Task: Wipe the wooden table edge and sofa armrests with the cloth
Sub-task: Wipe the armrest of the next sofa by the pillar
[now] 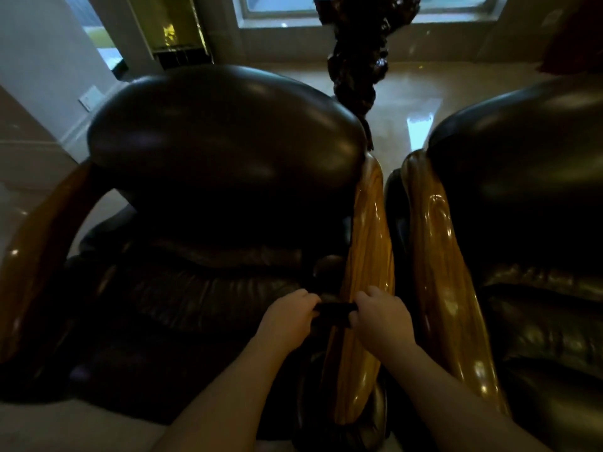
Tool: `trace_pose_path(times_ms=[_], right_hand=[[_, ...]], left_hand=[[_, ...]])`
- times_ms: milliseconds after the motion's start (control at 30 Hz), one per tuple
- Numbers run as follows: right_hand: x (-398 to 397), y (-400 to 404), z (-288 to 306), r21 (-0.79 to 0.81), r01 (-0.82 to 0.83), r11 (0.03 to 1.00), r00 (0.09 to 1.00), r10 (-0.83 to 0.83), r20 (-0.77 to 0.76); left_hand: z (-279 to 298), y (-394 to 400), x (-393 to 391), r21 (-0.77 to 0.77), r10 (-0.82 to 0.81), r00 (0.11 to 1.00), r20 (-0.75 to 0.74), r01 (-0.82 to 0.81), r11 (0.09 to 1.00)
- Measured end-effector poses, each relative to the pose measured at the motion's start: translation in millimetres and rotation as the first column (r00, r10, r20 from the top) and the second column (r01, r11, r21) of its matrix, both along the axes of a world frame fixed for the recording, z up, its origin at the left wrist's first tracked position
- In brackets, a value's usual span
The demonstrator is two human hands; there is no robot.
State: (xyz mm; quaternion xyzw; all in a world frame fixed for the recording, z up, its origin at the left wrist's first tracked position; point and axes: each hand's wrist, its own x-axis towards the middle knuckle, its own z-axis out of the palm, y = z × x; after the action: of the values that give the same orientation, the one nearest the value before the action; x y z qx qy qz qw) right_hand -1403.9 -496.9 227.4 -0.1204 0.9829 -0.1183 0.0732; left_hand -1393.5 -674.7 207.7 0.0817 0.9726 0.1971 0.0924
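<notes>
Hands gripping dark cloth

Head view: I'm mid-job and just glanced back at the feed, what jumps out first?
Both hands, left hand and right hand, grip a dark cloth stretched across the glossy wooden armrest at centre. A second wooden armrest runs just right of it, on the neighbouring dark leather sofa. A dark carved post rises behind them, before the window.

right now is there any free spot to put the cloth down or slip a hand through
Free: the dark seat cushion left of both hands. Crowded: the wooden armrest, where the left hand and right hand stretch the cloth. The gap to the neighbouring armrest looks tight.
</notes>
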Motion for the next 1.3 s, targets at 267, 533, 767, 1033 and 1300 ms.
trace_pose_path(times_ms=[267, 533, 767, 1033, 1300], right_hand=[[31.3, -97.5, 58.4, 0.193, -0.14, 0.971, 0.972, 0.172, -0.161], [107.7, -260.6, 92.3, 0.248, -0.206, 0.946, 0.938, 0.263, -0.225], [158.9, -396.9, 107.4, 0.19, -0.379, 0.906, 0.884, 0.415, -0.213], [160.7, -515.1, 94.2, 0.099, -0.543, 0.834, 0.814, 0.551, -0.185], [136.1, -645.1, 45.0, 0.139, -0.679, 0.72, 0.722, 0.69, -0.051]], left_hand=[[60.1, -88.3, 48.6, -0.054, 0.019, 0.985, -0.171, -0.028, 0.998], [106.3, -231.9, 140.3, -0.176, 0.112, 0.956, -0.273, -0.164, 0.971], [120.4, -365.5, 206.6, -0.292, 0.221, 0.933, -0.284, -0.304, 0.907], [113.7, -473.7, 231.9, -0.272, 0.379, 0.885, -0.269, -0.448, 0.852], [78.7, -604.9, 226.4, -0.238, 0.474, 0.878, -0.068, -0.476, 0.847]])
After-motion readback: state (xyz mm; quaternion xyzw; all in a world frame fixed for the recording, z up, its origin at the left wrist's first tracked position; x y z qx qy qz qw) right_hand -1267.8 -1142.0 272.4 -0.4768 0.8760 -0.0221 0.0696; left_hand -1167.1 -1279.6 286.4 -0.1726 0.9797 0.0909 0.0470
